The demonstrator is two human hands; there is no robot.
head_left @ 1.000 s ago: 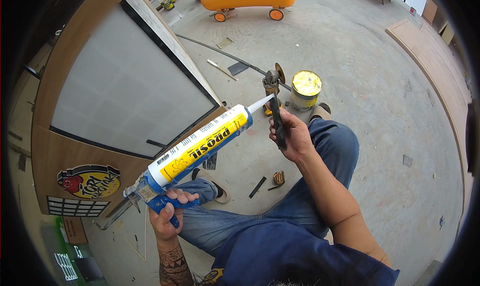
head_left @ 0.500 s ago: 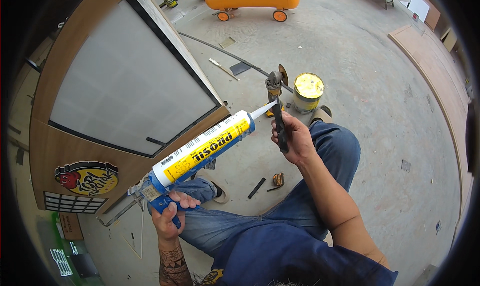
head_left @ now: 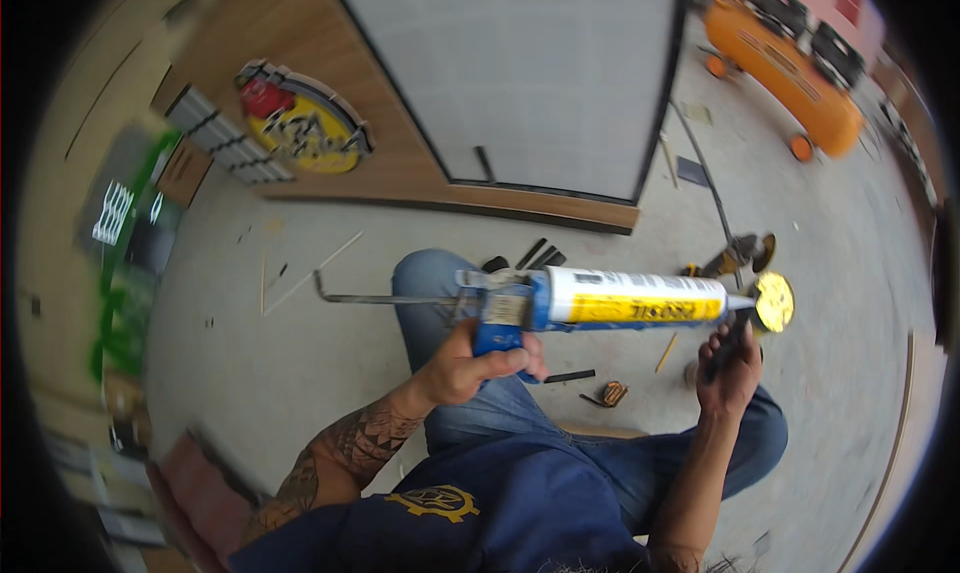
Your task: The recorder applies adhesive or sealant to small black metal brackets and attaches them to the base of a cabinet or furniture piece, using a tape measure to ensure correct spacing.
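Observation:
My left hand (head_left: 465,368) is closed around the handle of a blue caulking gun (head_left: 505,323). A white and yellow sealant cartridge (head_left: 640,298) lies in it, nearly level, its nozzle pointing right. The bent plunger rod (head_left: 390,300) sticks out to the left. My right hand (head_left: 732,381) grips a short black strip (head_left: 738,331), held upright at the nozzle; blur hides whether the two touch. Just beyond stands a tin with a yellow top (head_left: 774,303), and behind it an angle grinder (head_left: 735,257) rests on the floor.
A wood-faced cabinet with a pale panel (head_left: 540,83) and a round sign (head_left: 310,128) stands ahead. Several black offcuts (head_left: 540,256) and a tape measure (head_left: 612,393) lie on the floor. An orange air compressor (head_left: 785,78) stands far right. A red-brown object (head_left: 205,493) is lower left.
My view has swung left, so the cabinet and compressor appear farther right. The caulking gun has gone from slanting up to nearly level. Both hands keep their holds.

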